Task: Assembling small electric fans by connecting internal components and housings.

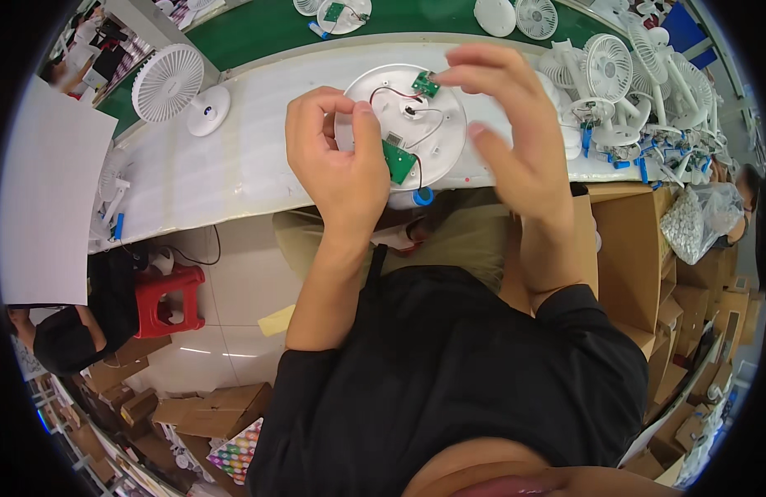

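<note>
A round white fan base (449, 124) lies with its inside up on the workbench between my hands. Wires inside it run to a small green circuit board (425, 83) at its far edge and a larger green board (398, 162) at its near left. A blue-ended cylindrical battery (422, 197) sits at the bench's front edge, just below the base. My left hand (341, 153) is curled over the base's left side, thumb and forefinger nearly together; what they grip is hidden. My right hand (515, 124) is slightly blurred, its fingers apart, one fingertip by the small board.
An assembled white fan (171, 87) stands at the left. Several fans (608, 70) crowd the right end with loose blue batteries. Beyond runs a green surface (250, 25) with more fan parts. Cardboard boxes (623, 257) stand at my right; a red stool (169, 302) is at the left.
</note>
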`<state>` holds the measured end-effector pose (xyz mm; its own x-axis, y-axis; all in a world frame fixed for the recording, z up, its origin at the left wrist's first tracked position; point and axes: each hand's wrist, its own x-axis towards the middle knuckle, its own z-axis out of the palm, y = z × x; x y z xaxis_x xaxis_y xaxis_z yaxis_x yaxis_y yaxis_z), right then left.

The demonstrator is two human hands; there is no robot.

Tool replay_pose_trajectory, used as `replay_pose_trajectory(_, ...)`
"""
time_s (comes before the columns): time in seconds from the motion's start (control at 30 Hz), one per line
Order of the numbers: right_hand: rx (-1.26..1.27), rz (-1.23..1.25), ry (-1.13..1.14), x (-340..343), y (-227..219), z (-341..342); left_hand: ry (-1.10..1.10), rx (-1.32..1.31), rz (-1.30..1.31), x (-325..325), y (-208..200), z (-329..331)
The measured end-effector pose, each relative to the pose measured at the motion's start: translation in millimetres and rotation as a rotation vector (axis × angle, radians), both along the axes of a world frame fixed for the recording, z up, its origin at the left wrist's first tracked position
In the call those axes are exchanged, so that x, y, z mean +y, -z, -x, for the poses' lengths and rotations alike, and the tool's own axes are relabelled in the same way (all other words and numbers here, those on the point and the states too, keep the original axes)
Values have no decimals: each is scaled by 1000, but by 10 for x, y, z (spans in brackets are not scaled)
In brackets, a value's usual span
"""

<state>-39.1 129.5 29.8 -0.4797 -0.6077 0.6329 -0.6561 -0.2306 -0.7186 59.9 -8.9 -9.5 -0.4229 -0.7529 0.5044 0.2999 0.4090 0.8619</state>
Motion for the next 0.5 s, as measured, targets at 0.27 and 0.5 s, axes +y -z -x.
replay_pose_trajectory(0.27, 573, -435, 288, -14, -235, -195, -22, 79, 171, 203, 65, -13)
replay_pose_trajectory(0.5, -39, -509, -111, -15, -366, -91, 134, -18, 247, 289, -6, -168)
